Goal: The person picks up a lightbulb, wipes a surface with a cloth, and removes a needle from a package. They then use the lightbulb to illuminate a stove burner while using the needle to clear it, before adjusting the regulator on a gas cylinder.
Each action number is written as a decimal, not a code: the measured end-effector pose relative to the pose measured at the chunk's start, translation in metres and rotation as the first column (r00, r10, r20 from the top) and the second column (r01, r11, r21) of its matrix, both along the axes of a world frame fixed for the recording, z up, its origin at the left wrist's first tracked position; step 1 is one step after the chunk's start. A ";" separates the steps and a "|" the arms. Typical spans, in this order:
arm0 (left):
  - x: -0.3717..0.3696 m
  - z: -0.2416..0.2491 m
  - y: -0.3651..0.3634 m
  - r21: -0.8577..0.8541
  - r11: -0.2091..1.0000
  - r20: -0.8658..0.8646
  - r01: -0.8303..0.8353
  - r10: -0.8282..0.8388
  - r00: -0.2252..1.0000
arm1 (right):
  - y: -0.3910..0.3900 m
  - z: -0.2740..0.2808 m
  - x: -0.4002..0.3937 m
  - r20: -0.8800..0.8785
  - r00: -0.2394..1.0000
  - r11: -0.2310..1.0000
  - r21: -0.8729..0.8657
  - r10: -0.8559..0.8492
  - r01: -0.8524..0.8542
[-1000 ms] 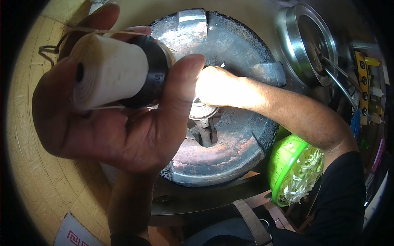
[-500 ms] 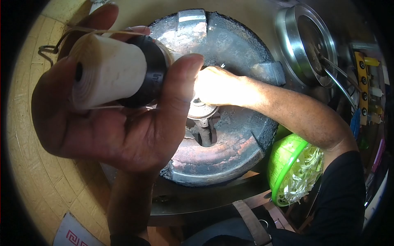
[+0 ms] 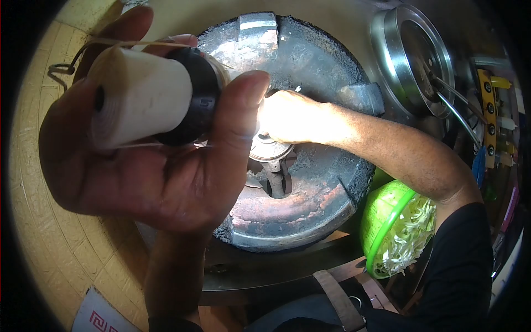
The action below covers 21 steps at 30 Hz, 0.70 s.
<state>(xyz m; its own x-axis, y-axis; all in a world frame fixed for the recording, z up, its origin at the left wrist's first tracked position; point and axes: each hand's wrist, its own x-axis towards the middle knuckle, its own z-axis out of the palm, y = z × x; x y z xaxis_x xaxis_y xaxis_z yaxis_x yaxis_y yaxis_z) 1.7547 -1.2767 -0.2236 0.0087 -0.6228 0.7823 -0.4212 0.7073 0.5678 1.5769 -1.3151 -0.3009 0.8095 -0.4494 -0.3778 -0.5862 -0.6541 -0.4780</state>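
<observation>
Close to the camera, my left hand [image 3: 160, 182] is wrapped round a flashlight [image 3: 144, 94] with a whitish body and a black band. Its bright light falls on my right hand [image 3: 287, 116], at the centre of a round, blackened metal burner [image 3: 293, 221]. My right hand's fingers are bent down at the round burner head [image 3: 269, 149]. Glare and my left thumb hide its fingertips, so what they hold, if anything, cannot be made out.
At the right, a green basket [image 3: 379, 227] holds shredded white-green vegetable [image 3: 409, 243]. Behind it stands a steel pot [image 3: 395, 66] with metal utensils [image 3: 459, 119] inside. A yellow fixture with knobs [image 3: 489, 116] is at the far right. Tan tiled surface [image 3: 44, 182] lies left.
My left hand and the flashlight have shifted slightly to the left. My right hand stays at the burner head, almost unmoved.
</observation>
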 end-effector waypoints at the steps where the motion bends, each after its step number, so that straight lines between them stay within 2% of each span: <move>1: 0.000 -0.001 -0.001 -0.017 1.000 -0.015 0.008 -0.009 1.000 | 0.000 0.001 0.001 0.000 1.000 1.000 0.000 0.000 0.000; 4: -0.003 -0.004 -0.002 -0.065 0.998 -0.060 0.020 -0.024 0.998 | 0.000 0.001 0.001 -0.038 0.999 1.000 -0.009 0.011 -0.011; 7: -0.001 -0.005 -0.003 -0.078 0.996 -0.038 0.039 -0.042 0.998 | 0.001 -0.004 0.000 0.037 0.999 0.998 -0.063 0.032 -0.030; 8: 0.000 -0.004 -0.002 -0.078 0.996 -0.038 0.039 -0.042 0.998 | 0.001 -0.001 0.001 -0.005 0.999 0.997 -0.063 0.038 -0.039; 11: 0.001 -0.002 -0.001 0.006 1.000 0.048 0.007 -0.007 0.999 | 0.000 0.003 0.003 -0.066 0.998 0.999 -0.036 0.025 -0.028; 13: -0.004 -0.006 -0.005 -0.096 0.995 -0.097 0.021 -0.030 0.995 | -0.001 0.002 0.001 -0.082 0.997 1.000 -0.012 0.012 -0.013; 21: -0.005 -0.006 -0.008 -0.138 0.989 -0.048 0.050 -0.057 0.997 | 0.001 -0.040 -0.002 0.131 0.991 0.991 -0.136 0.016 0.002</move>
